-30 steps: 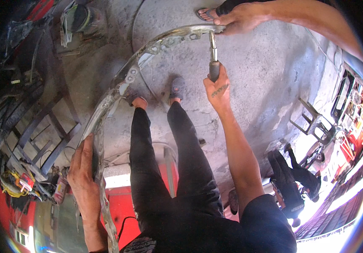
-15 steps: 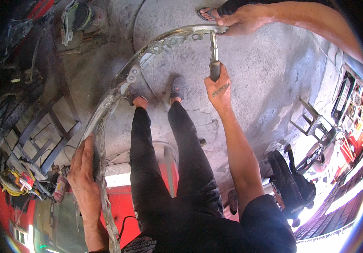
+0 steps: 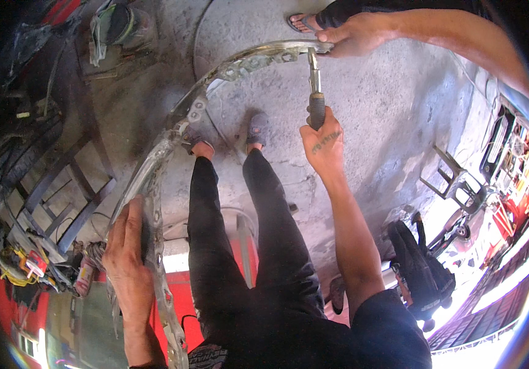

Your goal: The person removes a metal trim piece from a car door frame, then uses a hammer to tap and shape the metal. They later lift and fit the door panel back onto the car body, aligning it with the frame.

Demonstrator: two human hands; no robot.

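A long curved metal strip [image 3: 243, 56], with holed tabs along it, arcs from the lower left to the top. My left hand [image 3: 128, 258] is wrapped round its lower stretch. A metal tool [image 3: 314, 77] with a dark ribbed grip is held in my right hand [image 3: 323, 144]; its tip is at the strip's far end, though I cannot tell whether it touches. Another person's hand [image 3: 353, 34] holds that end from the top right.
Dark metal frames [image 3: 74, 190] and a bucket [image 3: 117, 27] lie at the left on the concrete floor [image 3: 375, 111]. Cables cross it. A stool-like frame [image 3: 455, 178], vehicle parts and a crouching co-worker [image 3: 418, 264] are at the right. Red panels [image 3: 175, 295] are behind my legs.
My right hand and the tool have moved slightly toward me and rightward. The strip's far end and the other person's hand have shifted a little down in view, and its near stretch rightward.
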